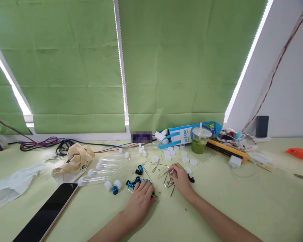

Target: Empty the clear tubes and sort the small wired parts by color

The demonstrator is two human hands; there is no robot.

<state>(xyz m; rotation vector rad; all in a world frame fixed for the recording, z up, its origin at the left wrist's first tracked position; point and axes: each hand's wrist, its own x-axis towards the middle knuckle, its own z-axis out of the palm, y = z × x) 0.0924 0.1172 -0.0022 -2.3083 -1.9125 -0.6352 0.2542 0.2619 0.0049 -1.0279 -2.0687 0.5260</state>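
My left hand [140,201] rests low over the table with its fingers curled, beside a cluster of shiny blue and black small parts [133,183]. A small green part [154,195] pokes out from under its thumb side. To the right, my right hand [180,179] is closed in a pinch above a loose pile of thin bent metal rods [168,184], which look like hex keys. What its fingertips grip is too small to tell. A round blue part [115,190] lies left of the cluster, and a small black part [191,178] sits just beyond my right hand.
Clear tubes with white caps [101,173] lie on the left, near a phone [47,213] and a beige cloth bag [73,163]. White round caps [185,159] are scattered behind my right hand. Further back stand a green drink cup [199,144] and a blue-white bag [179,136].
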